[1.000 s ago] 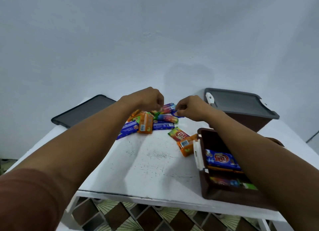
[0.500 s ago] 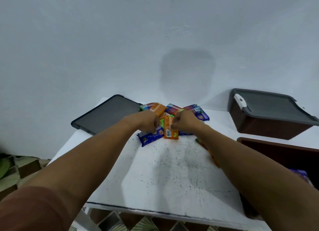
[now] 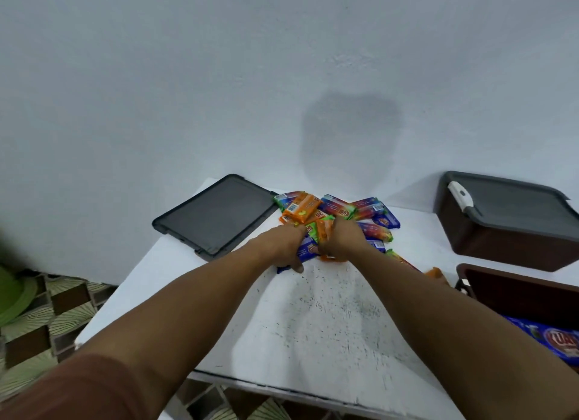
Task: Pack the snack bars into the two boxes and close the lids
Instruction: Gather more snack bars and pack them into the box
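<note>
change: the two hands have drawn closer since the earlier frame and now almost touch at the near side of the pile.
left hand (image 3: 286, 247): fingers curled over a blue bar (image 3: 308, 249), thumb tucked at its near end, knuckles up.
right hand (image 3: 343, 242): clenched around an orange bar (image 3: 322, 231) that sticks up between the two hands.
snack bars (image 3: 351, 208): a loose heap of orange, blue and multicoloured wrappers at the middle of the table's far edge; one stray orange packet (image 3: 437, 274) lies beside the right forearm.
open box (image 3: 517, 289): brown, at the right edge, with a blue packet (image 3: 560, 341) lying inside.
closed box (image 3: 501, 241): brown, in the far right corner, its grey lid on.
loose lid (image 3: 216, 214): dark grey, flat in the far left corner, just beside the heap.
table (image 3: 313, 325): white, speckled with dark marks in the middle.
</note>
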